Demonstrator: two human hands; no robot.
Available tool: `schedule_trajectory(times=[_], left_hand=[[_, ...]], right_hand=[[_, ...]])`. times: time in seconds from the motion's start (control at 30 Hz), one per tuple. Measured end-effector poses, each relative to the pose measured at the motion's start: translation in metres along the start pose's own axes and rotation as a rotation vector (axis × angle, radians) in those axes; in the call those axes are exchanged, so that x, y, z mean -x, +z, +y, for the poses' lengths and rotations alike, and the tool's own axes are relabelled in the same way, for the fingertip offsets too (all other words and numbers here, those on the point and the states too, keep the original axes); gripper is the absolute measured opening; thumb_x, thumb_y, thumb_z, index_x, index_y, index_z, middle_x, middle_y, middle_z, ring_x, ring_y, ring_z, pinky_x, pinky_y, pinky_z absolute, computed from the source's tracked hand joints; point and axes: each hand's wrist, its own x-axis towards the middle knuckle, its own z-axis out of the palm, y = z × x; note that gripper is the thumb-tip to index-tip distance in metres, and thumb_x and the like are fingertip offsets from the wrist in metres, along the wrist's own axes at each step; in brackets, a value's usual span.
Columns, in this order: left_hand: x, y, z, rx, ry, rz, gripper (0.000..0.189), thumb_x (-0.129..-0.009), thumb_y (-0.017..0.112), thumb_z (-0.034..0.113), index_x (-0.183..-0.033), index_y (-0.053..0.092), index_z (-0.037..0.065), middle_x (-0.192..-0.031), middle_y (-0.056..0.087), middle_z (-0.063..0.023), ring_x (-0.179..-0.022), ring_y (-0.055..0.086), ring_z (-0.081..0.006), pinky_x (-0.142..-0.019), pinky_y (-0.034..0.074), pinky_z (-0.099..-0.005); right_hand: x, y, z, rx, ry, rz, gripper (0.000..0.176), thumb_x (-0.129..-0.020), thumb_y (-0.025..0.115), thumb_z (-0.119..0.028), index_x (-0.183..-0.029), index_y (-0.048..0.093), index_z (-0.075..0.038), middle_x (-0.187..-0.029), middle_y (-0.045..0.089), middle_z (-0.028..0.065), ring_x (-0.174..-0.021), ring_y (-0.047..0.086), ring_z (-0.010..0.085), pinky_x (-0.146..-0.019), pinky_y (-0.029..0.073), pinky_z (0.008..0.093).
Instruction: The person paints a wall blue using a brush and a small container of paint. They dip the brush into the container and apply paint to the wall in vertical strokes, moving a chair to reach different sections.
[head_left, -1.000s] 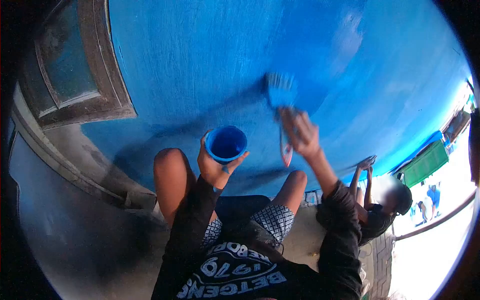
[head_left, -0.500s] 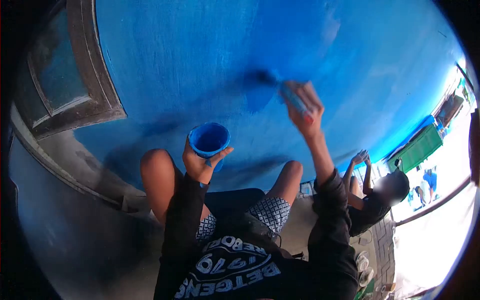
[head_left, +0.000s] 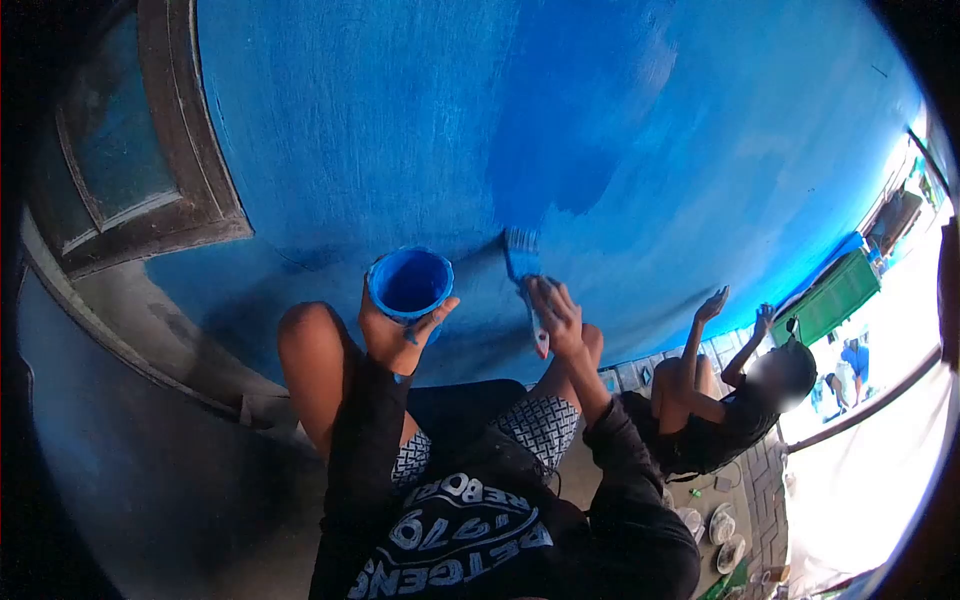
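Observation:
My left hand [head_left: 393,335] is wrapped round a small blue paint bucket [head_left: 446,283], held with its mouth towards me, blue paint coating the inside. In my right hand [head_left: 556,312] is a paintbrush [head_left: 522,262], gripped by its pale, red-tipped handle. The blue-coated bristles point up at the wall [head_left: 400,130], just below a patch of darker blue paint [head_left: 560,150]. Around that patch the wall is a lighter, streaky blue.
A wooden-framed door or shutter [head_left: 215,190] stands at upper left. To the right, a person [head_left: 745,410] in dark clothing sits by the wall with both hands raised. Beyond is a green container [head_left: 835,300]. Several round containers [head_left: 722,525] lie on the paving at lower right.
My right hand has brought the paintbrush down and left, away from the dark patch. The bucket has shifted slightly left. The other person's hands have moved apart.

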Motion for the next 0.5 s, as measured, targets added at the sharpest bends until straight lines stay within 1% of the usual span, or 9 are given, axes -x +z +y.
schedule_trajectory(times=[0.03, 0.1, 0.17, 0.2, 0.27, 0.33, 0.4, 0.43, 0.5], left_hand=[[0.001, 0.000, -0.001, -0.002, -0.002, 0.000, 0.072, -0.072, 0.085, -0.004, -0.130, 0.042, -0.001, -0.125, 0.058, -0.0175, -0.108, 0.066, -0.0304, -0.085, 0.063, -0.0510], [0.002, -0.001, -0.005, -0.375, 0.240, -0.105, 0.074, -0.072, 0.086, 0.001, -0.131, 0.042, -0.001, -0.124, 0.058, -0.0165, -0.109, 0.065, -0.0290, -0.088, 0.062, -0.0503], [-0.001, -0.004, -0.008, -0.426, 0.265, -0.144, 0.074, -0.072, 0.086, 0.001, -0.131, 0.042, 0.000, -0.124, 0.058, -0.0161, -0.110, 0.065, -0.0289, -0.088, 0.062, -0.0501], [-0.001, -0.005, -0.009, -0.480, 0.288, -0.185, 0.074, -0.073, 0.086, 0.002, -0.132, 0.042, 0.000, -0.124, 0.057, -0.0158, -0.111, 0.064, -0.0288, -0.088, 0.062, -0.0499], [0.001, 0.004, -0.005, -0.400, 0.224, -0.186, 0.073, -0.073, 0.086, 0.003, -0.131, 0.042, 0.000, -0.124, 0.058, -0.0155, -0.111, 0.064, -0.0279, -0.088, 0.062, -0.0483], [0.007, 0.009, -0.003, -0.324, 0.163, -0.183, 0.072, -0.074, 0.086, 0.004, -0.131, 0.042, -0.001, -0.123, 0.058, -0.0153, -0.111, 0.064, -0.0270, -0.088, 0.062, -0.0466], [0.005, 0.012, 0.001, -0.429, 0.251, -0.157, 0.072, -0.074, 0.086, 0.005, -0.131, 0.043, -0.001, -0.122, 0.059, -0.0147, -0.110, 0.065, -0.0269, -0.087, 0.062, -0.0462], [0.005, 0.010, 0.000, -0.431, 0.251, -0.152, 0.072, -0.074, 0.086, 0.005, -0.131, 0.043, -0.001, -0.122, 0.059, -0.0147, -0.110, 0.065, -0.0269, -0.087, 0.062, -0.0462], [0.004, 0.004, -0.006, -0.375, 0.220, -0.129, 0.074, -0.073, 0.088, 0.007, -0.132, 0.042, 0.000, -0.121, 0.060, -0.0150, -0.108, 0.066, -0.0282, -0.087, 0.062, -0.0487]], right_hand=[[0.008, -0.003, -0.008, -0.070, 0.051, -0.058, 0.049, -0.075, 0.065, -0.004, -0.124, 0.067, -0.002, -0.118, 0.066, 0.0142, -0.104, 0.066, 0.0328, -0.072, 0.059, 0.0376], [0.012, -0.006, -0.006, -0.140, 0.101, -0.116, 0.050, -0.076, 0.065, -0.005, -0.125, 0.066, -0.003, -0.118, 0.065, 0.0141, -0.105, 0.065, 0.0336, -0.075, 0.059, 0.0391], [-0.007, -0.023, 0.010, -0.330, 0.094, -0.156, 0.052, -0.076, 0.065, -0.006, -0.128, 0.065, -0.004, -0.117, 0.065, 0.0140, -0.106, 0.065, 0.0336, -0.084, 0.057, 0.0412], [-0.031, -0.037, 0.019, -0.279, 0.086, -0.182, 0.040, -0.075, 0.071, -0.006, -0.114, 0.071, -0.002, -0.111, 0.069, 0.0163, -0.100, 0.068, 0.0325, -0.079, 0.057, 0.0390], [-0.068, -0.037, 0.062, -0.141, -0.051, -0.099, 0.030, -0.076, 0.077, -0.003, -0.105, 0.072, -0.004, -0.104, 0.072, 0.0141, -0.093, 0.070, 0.0296, -0.078, 0.057, 0.0365], [-0.137, -0.061, 0.074, -0.183, 0.037, -0.008, 0.021, -0.079, 0.081, -0.003, -0.098, 0.073, -0.004, -0.100, 0.073, 0.0111, -0.088, 0.072, 0.0268, -0.078, 0.057, 0.0341], [-0.184, -0.086, 0.083, -0.212, 0.014, 0.071, 0.017, -0.080, 0.079, -0.003, -0.097, 0.074, -0.003, -0.100, 0.074, 0.0098, -0.090, 0.072, 0.0236, -0.078, 0.058, 0.0323], [-0.201, -0.095, 0.083, -0.168, 0.001, 0.147, 0.017, -0.080, 0.079, -0.002, -0.097, 0.074, -0.004, -0.099, 0.074, 0.0088, -0.090, 0.072, 0.0216, -0.078, 0.058, 0.0317], [-0.225, -0.111, 0.069, 0.007, -0.117, 0.293, 0.022, -0.079, 0.080, -0.001, -0.100, 0.074, -0.002, -0.097, 0.074, 0.0096, -0.089, 0.072, 0.0239, -0.078, 0.058, 0.0330]])
